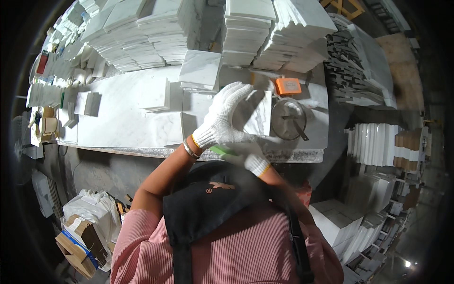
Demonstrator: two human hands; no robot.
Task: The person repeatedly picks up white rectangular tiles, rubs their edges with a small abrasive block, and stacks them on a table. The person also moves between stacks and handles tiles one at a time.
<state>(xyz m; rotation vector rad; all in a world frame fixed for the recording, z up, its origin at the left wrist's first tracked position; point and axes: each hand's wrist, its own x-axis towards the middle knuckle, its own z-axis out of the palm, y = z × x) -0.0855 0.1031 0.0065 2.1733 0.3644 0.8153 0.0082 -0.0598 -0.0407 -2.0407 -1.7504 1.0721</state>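
Observation:
My left hand (pixel 223 115), in a white knit glove, is curled round the left side of a white, grey-veined marble tile (pixel 259 113). Its fingers reach over the far edge and the thumb lies along the near one. My right hand (pixel 250 158), gloved too and blurred by motion, is low at the bench's front edge. A small green block (pixel 222 150) shows at its fingers and appears to be held; its exact kind is unclear. Right of the tile stands a round pan (pixel 288 118) of greyish material with a flat-handled scraper (pixel 298 128) across it.
An orange box (pixel 288 86) sits behind the pan. A short tile stack (pixel 198 68) stands beyond my left hand, with tall tile stacks (pixel 248 28) behind. More tiles (pixel 158 94) lie leftward on the stone-topped bench (pixel 127 113). Stacked slabs (pixel 373 144) and white boxes (pixel 336 220) flank the right.

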